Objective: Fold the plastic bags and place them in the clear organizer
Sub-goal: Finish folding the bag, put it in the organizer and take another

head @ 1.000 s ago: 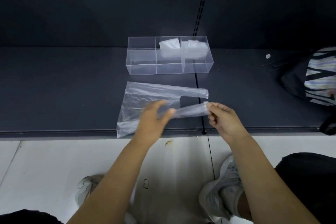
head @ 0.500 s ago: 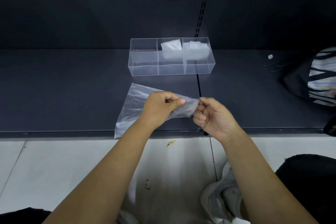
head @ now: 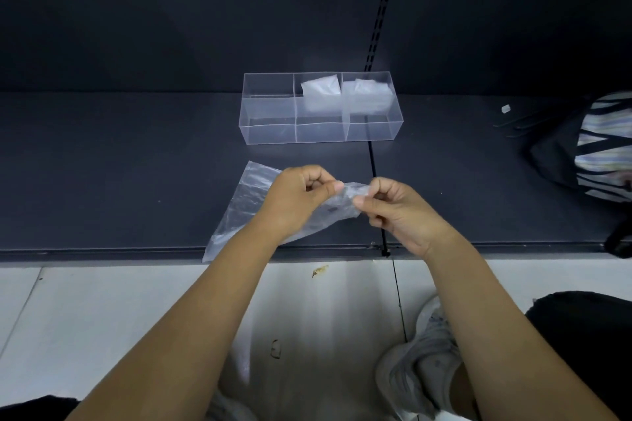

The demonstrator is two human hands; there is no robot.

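Loosely rumpled clear plastic bag (head: 247,203), pinched by left hand (head: 294,198), by right hand (head: 396,213)

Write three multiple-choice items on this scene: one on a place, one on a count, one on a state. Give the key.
1. Where is the organizer?
A. On the floor
B. On the shelf, behind the loose bag
C. On the person's lap

2. How many compartments hold folded bags?
A. One
B. Two
C. Three

3. What are the hands doing?
A. Both lie flat on the shelf
B. Only one holds the loose bag
C. Both pinch the loose bag

Key: 1 B, it stands on the dark shelf beyond the loose bag. 2 B, the middle and right compartments are filled and the left holds none. 3 C, the left hand and right hand each pinch its bunched end.
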